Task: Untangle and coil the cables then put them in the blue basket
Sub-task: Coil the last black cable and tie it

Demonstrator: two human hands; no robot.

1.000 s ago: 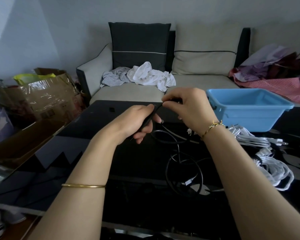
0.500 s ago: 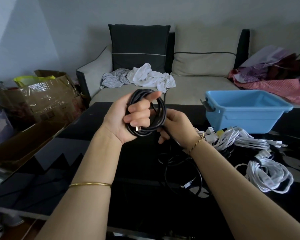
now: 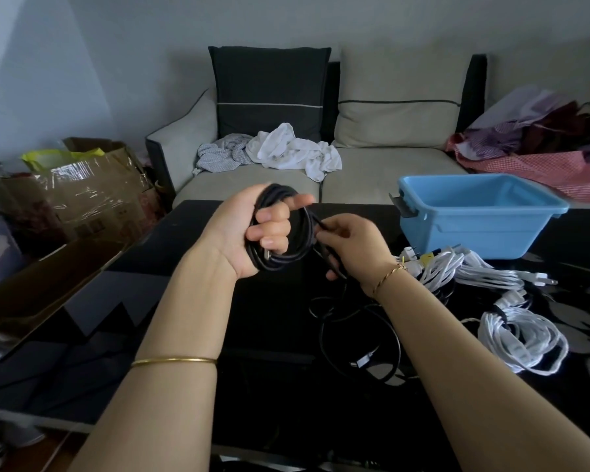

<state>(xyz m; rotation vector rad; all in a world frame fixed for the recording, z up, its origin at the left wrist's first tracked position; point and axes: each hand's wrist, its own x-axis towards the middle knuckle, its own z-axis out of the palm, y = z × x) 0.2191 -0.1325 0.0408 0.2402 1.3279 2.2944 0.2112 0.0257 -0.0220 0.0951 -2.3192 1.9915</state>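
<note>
sofa (image 3: 389, 185): pale, sits behind the far edge of the counter. It has a dark cushion (image 3: 269, 93) and a heap of white clothes (image 3: 293, 151) on the seat, plus a reddish clothes pile (image 3: 542, 144) at its right end.
counter (image 3: 171, 250): glossy black and pretty reflective, so dark stuff on it is hard to read.
cardboard box (image 3: 92, 195): off the counter's left edge, wrapped in shiny tape. Can't make out what's in it.
blue basket (image 3: 474, 229): at the far right corner of the counter. Only its upper inside walls show, since the near wall hides the bottom.
white cables (image 3: 470, 270): a tangled bunch touching the basket's near wall, with plugs sticking out.
white bundle (image 3: 521, 338): a looser pile near the right edge, apart from the basket.
loose black cable (image 3: 361, 362): loops lying on the counter's middle, under the right forearm. It nearly vanishes against the black top.
black coil (image 3: 305, 233): a few neat rounds held up in the air over the far middle of the counter, not in the basket.
left hand (image 3: 246, 233): palm up, fingers (image 3: 269, 233) curled through the coil and gripping it, with the index finger poking straight out on top.
right hand (image 3: 351, 247): just beside the coil. Thumb and fingertips (image 3: 331, 229) are closed narrow, pinching a black strand that runs down towards the counter. Where the strand goes after the wrist, can't tell.
bangles: a thin gold one on each forearm.
</note>
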